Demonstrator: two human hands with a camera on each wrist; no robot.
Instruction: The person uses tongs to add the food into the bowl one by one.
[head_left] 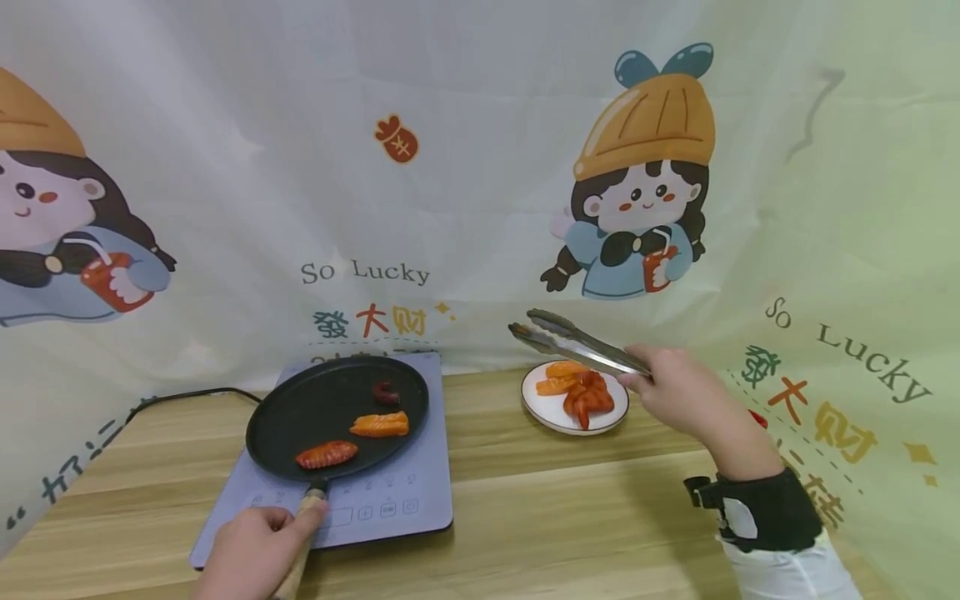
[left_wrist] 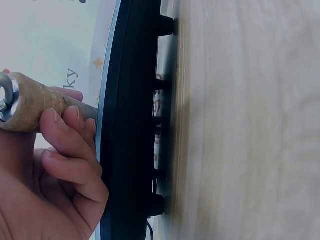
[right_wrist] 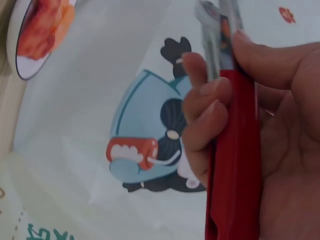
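Left hand (head_left: pixel 258 546) grips wooden handle (head_left: pixel 297 557) of black pan (head_left: pixel 307 408) on cooktop (head_left: pixel 437 479); red piece (head_left: pixel 326 454), orange piece (head_left: pixel 381 425), small dark piece (head_left: pixel 382 397) lie apart inside. Right hand (head_left: pixel 678 390) holds tongs (head_left: pixel 588 349), tips slightly apart, near white plate (head_left: pixel 546 410) of food (head_left: pixel 587 396) on wooden surface (head_left: pixel 517 533), right of cooktop.

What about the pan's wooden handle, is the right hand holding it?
No, the left hand grips the wooden handle, while the right hand holds the tongs.
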